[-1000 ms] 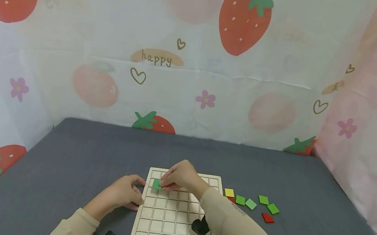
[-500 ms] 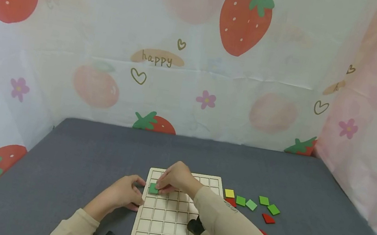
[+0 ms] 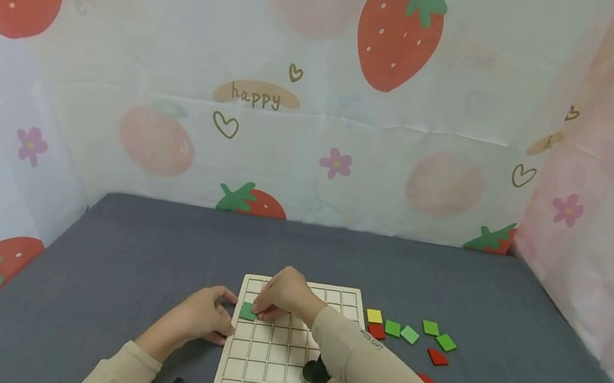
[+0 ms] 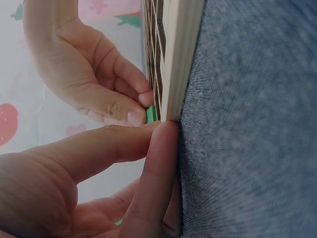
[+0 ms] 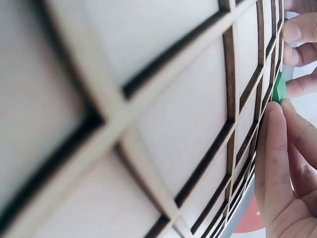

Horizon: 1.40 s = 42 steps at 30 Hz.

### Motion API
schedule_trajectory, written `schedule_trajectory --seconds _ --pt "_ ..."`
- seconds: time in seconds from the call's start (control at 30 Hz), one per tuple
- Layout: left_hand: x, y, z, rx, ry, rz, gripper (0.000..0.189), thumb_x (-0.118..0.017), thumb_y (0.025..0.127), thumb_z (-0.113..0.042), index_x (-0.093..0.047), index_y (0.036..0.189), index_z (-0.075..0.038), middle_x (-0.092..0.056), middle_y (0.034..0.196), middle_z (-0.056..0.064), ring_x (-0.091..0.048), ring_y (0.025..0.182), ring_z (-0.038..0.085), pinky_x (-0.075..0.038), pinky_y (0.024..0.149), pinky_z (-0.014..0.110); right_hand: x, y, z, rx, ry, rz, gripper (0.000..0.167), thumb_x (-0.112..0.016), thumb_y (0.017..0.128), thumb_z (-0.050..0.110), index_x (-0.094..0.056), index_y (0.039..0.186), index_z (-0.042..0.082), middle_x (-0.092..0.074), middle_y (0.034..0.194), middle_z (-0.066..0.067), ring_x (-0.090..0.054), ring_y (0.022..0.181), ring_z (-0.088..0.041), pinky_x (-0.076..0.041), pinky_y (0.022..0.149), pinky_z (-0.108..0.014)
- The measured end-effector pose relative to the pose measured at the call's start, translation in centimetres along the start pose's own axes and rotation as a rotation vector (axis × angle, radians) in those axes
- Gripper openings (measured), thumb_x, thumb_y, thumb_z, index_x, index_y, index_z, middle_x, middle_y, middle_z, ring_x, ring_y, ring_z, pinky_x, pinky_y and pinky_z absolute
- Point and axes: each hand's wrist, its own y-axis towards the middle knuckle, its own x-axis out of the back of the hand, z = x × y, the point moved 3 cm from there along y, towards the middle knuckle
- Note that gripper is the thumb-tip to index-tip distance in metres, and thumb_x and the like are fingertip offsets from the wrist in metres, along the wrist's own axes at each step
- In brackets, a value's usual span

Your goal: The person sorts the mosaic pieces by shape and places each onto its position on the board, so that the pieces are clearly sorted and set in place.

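Observation:
A pale wooden board [image 3: 265,372] with a grid of square recesses lies on the dark cloth. My right hand [image 3: 287,292] pinches a small square green tile [image 3: 248,311] between thumb and fingers, over a cell in the left column near the far end. The right wrist view has this green tile [image 5: 280,88] tilted at the board's surface. On the board's left edge rest the fingers of my left hand [image 3: 203,314], the index finger fairly straight. Close up in the left wrist view, these fingertips touch the rim [image 4: 181,64], beside the green tile [image 4: 151,114].
Loose pieces lie right of the board: a yellow tile [image 3: 374,315], a red piece [image 3: 376,330], several green tiles [image 3: 430,327] and a red piece with a curved side [image 3: 437,357]. My right sleeve partly hides another red piece [image 3: 426,380]. A printed curtain [image 3: 318,120] stands behind the table.
My right hand has shifted slightly left and nearer with the green tile, towards the board's left column. My left hand stays put. More of the red pieces shows beside the right sleeve.

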Motion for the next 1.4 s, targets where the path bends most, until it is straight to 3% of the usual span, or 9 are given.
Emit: schedule_trajectory --seconds 0.33,0.57,0.8,1.0,1.4 --pt "0.0 -0.1 -0.3 -0.006 0.006 -0.011 0.053 -0.070 0.080 0.011 -0.052 0.129 0.006 -0.062 0.084 0.015 -0.064 0.068 0.022 -0.061 0.061 0.034 -0.3 -0.2 0.6 -0.006 -0.069 -0.028 0.009 -0.081 0.075 -0.004 -0.074 0.071 -0.002 -0.071 0.064 -0.010 -0.060 0.046 -0.010 -0.058 0.051 -0.025" --pt "0.0 -0.1 -0.4 -0.015 -0.009 -0.005 0.053 -0.070 0.079 0.011 -0.052 0.129 0.007 -0.062 0.085 0.015 -0.064 0.069 0.022 -0.061 0.061 0.034 0.5 -0.7 0.3 0.071 -0.060 -0.020 0.007 -0.080 0.078 -0.001 -0.076 0.073 -0.001 -0.074 0.069 -0.012 -0.069 0.053 -0.016 -0.061 0.057 -0.029" --pt "0.0 -0.1 -0.2 -0.012 -0.004 -0.019 0.053 -0.070 0.080 0.011 -0.052 0.129 0.006 -0.061 0.085 0.016 -0.063 0.068 0.023 -0.061 0.061 0.034 3.6 -1.4 -0.4 0.096 0.006 -0.035 0.007 -0.081 0.080 0.004 -0.078 0.084 -0.001 -0.076 0.080 -0.012 -0.073 0.066 -0.019 -0.063 0.067 -0.033" --pt "0.1 -0.1 -0.2 -0.038 -0.006 -0.007 0.053 -0.069 0.080 0.011 -0.051 0.130 0.007 -0.061 0.086 0.016 -0.063 0.066 0.024 -0.061 0.061 0.035 7.2 -2.2 -1.5 0.070 0.053 -0.076 0.008 -0.078 0.083 0.006 -0.077 0.087 0.000 -0.076 0.085 -0.012 -0.074 0.073 -0.022 -0.064 0.074 -0.037" --pt "0.1 0.1 0.2 -0.001 -0.010 0.014 0.054 -0.069 0.079 0.012 -0.051 0.129 0.007 -0.061 0.086 0.016 -0.064 0.067 0.023 -0.061 0.061 0.035 12.2 -3.8 -4.6 -0.003 0.079 -0.151 0.018 -0.078 0.085 0.012 -0.076 0.098 0.000 -0.075 0.095 -0.016 -0.073 0.077 -0.021 -0.063 0.078 -0.038"
